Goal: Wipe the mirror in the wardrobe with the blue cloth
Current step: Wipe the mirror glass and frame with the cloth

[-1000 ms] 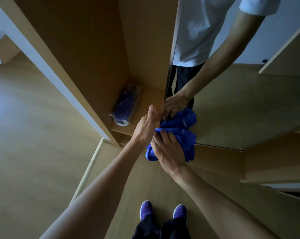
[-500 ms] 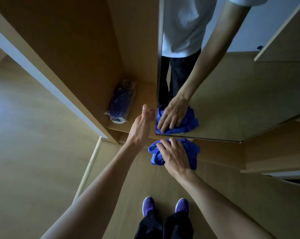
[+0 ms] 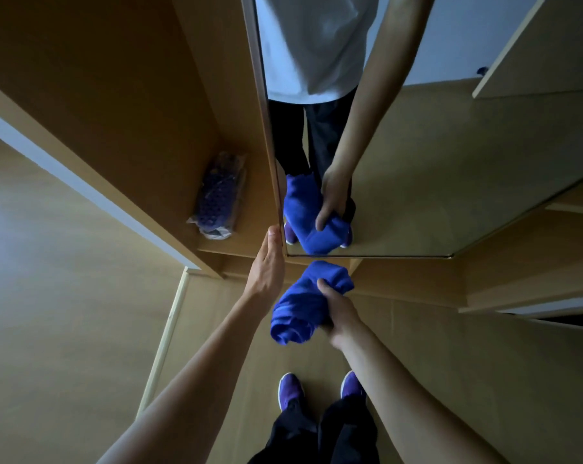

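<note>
The right hand (image 3: 339, 312), fingers clamped round the bunched blue cloth (image 3: 297, 306), holds it just below the near edge of the mirror (image 3: 434, 179), off the glass; the left hand (image 3: 266, 264), fingers straight and together, rests on its left edge; a hard wipe might swing the panel away.

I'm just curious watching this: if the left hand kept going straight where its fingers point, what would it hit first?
Most likely the mirror's frame: the left hand is stretched flat toward its lower left corner and looks nearly touching it. Depth is hard to judge here.
</note>
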Demonstrator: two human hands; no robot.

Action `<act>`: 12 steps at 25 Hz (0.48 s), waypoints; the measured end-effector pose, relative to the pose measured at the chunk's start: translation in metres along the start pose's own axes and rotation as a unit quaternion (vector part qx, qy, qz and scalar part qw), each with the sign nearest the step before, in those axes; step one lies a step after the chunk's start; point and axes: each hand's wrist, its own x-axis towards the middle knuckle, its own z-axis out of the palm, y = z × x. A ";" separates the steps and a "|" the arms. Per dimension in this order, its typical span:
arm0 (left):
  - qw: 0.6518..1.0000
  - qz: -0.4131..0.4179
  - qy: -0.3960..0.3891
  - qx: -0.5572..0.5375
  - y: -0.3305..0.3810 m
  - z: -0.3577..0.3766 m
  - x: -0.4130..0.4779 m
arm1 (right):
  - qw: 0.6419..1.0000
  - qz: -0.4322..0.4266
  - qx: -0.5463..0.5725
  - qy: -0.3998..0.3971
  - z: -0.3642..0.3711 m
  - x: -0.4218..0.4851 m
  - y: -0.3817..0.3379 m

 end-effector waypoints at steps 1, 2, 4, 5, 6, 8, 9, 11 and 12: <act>1.000 0.003 -0.001 0.000 -0.001 0.000 0.001 | 0.998 0.017 0.055 -0.022 0.005 0.000 -0.001; 1.000 0.008 0.000 0.003 -0.005 -0.001 0.003 | 0.995 0.028 0.092 -0.040 0.012 0.000 -0.003; 1.000 0.008 -0.002 0.026 -0.009 -0.001 0.006 | 0.986 0.042 0.135 -0.083 0.028 -0.001 -0.007; 0.999 0.011 -0.004 0.038 -0.010 -0.002 0.007 | 0.982 0.051 0.150 -0.104 0.036 -0.002 -0.008; 0.999 0.014 -0.005 0.050 -0.011 -0.003 0.007 | 0.978 0.058 0.160 -0.118 0.042 -0.003 -0.009; 0.998 0.011 -0.008 0.063 -0.011 -0.004 0.008 | 0.973 0.067 0.178 -0.129 0.049 -0.003 -0.009; 0.998 0.005 -0.006 0.064 -0.011 -0.004 0.008 | 0.970 0.071 0.190 -0.136 0.049 -0.004 -0.010; 0.999 0.000 -0.003 0.051 -0.008 -0.003 0.008 | 0.963 0.073 0.215 -0.143 0.046 -0.003 -0.013; 0.999 0.002 -0.004 0.048 -0.006 -0.003 0.006 | 0.963 0.071 0.224 -0.133 0.043 -0.003 -0.016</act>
